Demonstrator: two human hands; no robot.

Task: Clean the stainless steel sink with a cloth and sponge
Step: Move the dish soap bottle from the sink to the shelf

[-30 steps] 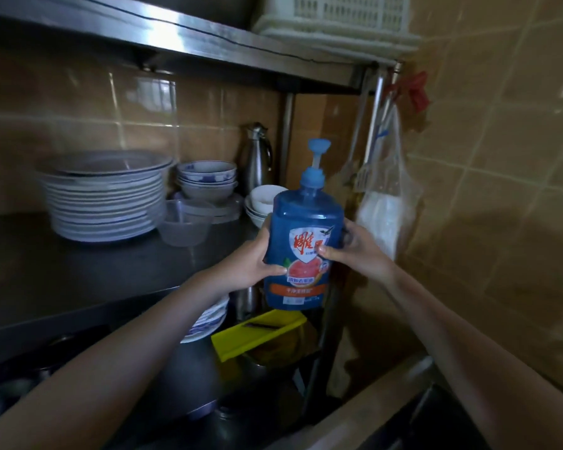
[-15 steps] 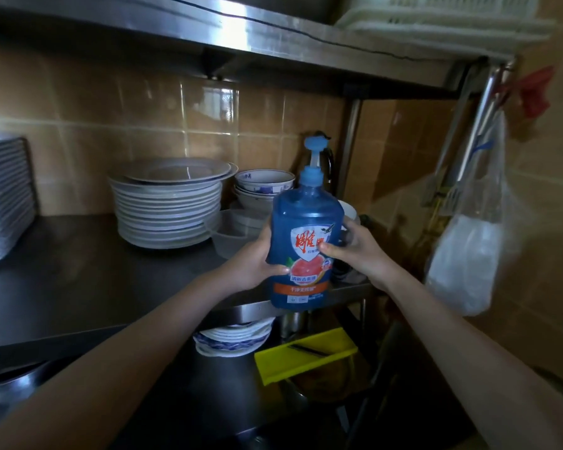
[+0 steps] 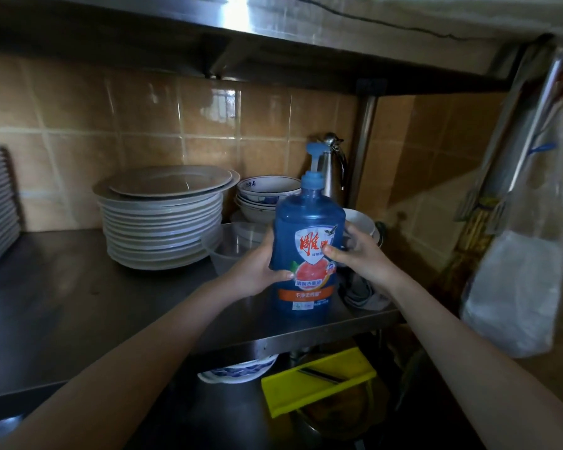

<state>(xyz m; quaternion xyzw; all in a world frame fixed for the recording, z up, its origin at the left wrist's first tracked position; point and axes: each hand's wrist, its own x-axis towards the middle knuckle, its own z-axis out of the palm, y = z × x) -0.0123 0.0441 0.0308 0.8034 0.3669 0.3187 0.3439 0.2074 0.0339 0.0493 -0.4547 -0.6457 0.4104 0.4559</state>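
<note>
Both hands, left and right, clasp the upright blue bottle at the shelf edge, plates stacked behind.

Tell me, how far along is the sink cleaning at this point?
No cleaning shows as done: neither the sink, a sponge nor any wiping is in view. In hand right now is the blue soap bottle, gripped upright by the left hand and the right hand, its base at the steel shelf beside the stacked plates. A grey cloth lies behind it. Wiping and scrubbing appear left.
</note>
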